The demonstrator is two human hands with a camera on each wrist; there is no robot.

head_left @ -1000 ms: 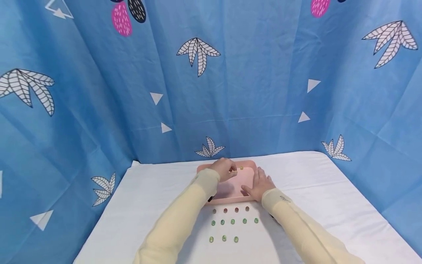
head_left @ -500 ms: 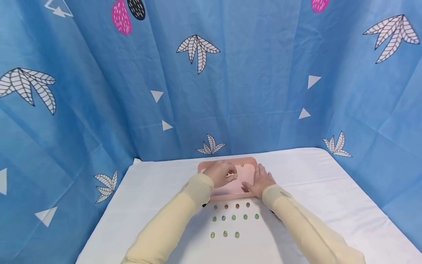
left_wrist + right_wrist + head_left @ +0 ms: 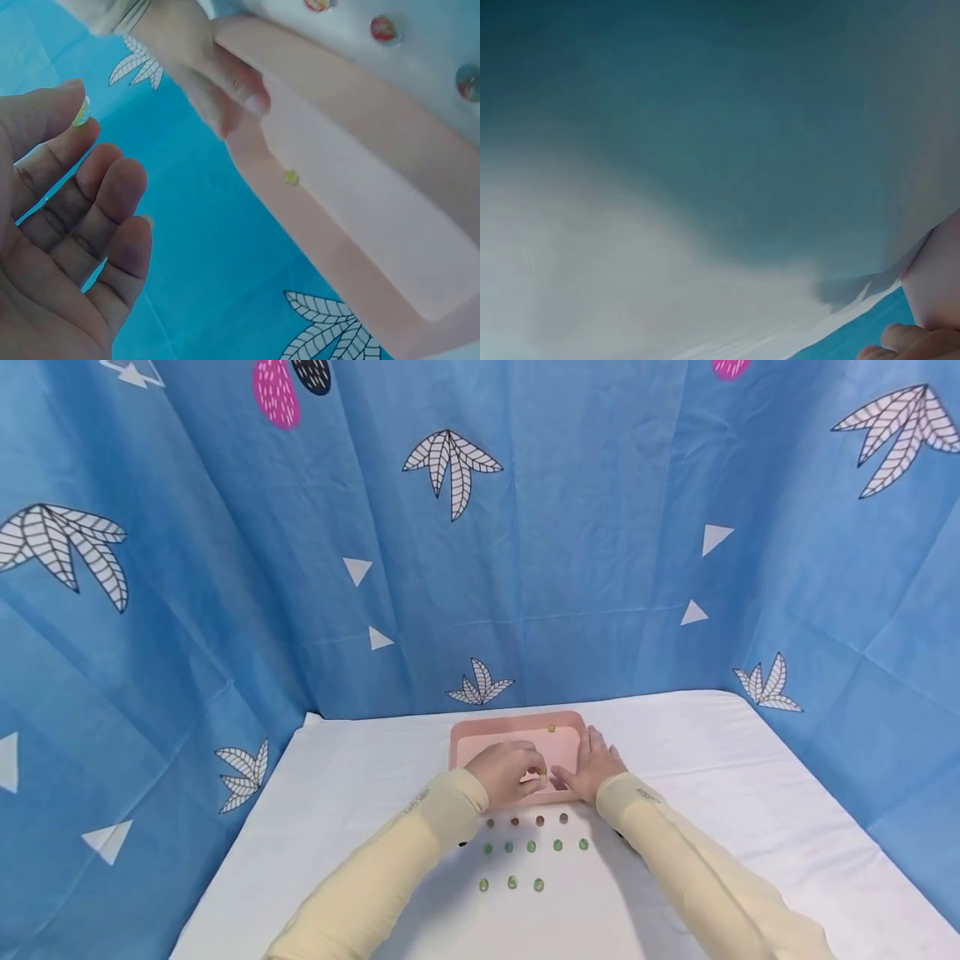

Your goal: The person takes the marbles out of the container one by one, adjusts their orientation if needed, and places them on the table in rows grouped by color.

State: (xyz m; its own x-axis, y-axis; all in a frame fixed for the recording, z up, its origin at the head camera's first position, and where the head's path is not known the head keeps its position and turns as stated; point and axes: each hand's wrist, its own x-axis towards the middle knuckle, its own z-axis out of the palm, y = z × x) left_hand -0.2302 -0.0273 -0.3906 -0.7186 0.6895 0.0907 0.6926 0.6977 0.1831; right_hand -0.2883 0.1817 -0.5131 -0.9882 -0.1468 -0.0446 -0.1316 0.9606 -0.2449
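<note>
My left hand point(image 3: 507, 773) is above the near part of a pink rectangular tray point(image 3: 480, 727). In the left wrist view, its thumb and forefinger pinch a small yellow-green glass marble point(image 3: 82, 112); the other fingers are loosely bent. My right hand point(image 3: 596, 770) rests on the tray's right rim, fingers extended along it and thumb inside. Another yellow marble point(image 3: 291, 178) lies on the tray floor, near the far wall. The right wrist view shows only a few fingers point(image 3: 911, 341) at its lower corner.
On the white-covered table point(image 3: 315, 827), in front of the tray, marbles lie in three rows: reddish and dark ones point(image 3: 540, 820) nearest the tray, green ones point(image 3: 532, 846), then light green ones point(image 3: 512, 882). A blue patterned curtain point(image 3: 585, 568) stands behind and at both sides.
My left hand has moved from the tray's far part back toward its near edge, with the yellow-green marble pinched. The right hand stays on the rim. The head view has tilted slightly upward.
</note>
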